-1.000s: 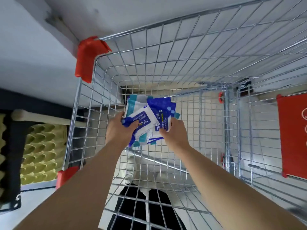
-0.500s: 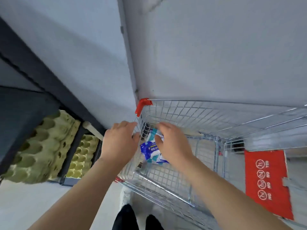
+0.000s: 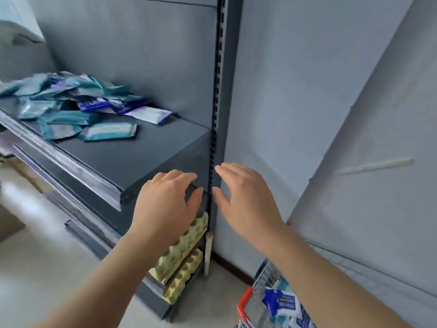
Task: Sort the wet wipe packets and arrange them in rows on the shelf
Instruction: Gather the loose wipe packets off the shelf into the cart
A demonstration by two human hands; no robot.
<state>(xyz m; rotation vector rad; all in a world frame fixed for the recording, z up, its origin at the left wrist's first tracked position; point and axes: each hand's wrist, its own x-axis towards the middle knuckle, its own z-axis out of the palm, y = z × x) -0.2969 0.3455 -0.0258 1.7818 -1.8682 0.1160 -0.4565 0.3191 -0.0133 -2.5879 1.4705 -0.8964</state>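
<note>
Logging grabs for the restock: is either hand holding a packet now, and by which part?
Nothing is held. The left hand and right hand are both open and empty in front of the shelf.

Left hand [image 3: 165, 202], right hand [image 3: 246, 197] raised, fingers relaxed; empty

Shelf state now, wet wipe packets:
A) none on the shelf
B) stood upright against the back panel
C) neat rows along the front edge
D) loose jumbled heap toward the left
D: the wet wipe packets lie overlapping at mixed angles in a heap on the left part of the shelf, with no rows formed. The left hand and right hand are both open and empty.
</note>
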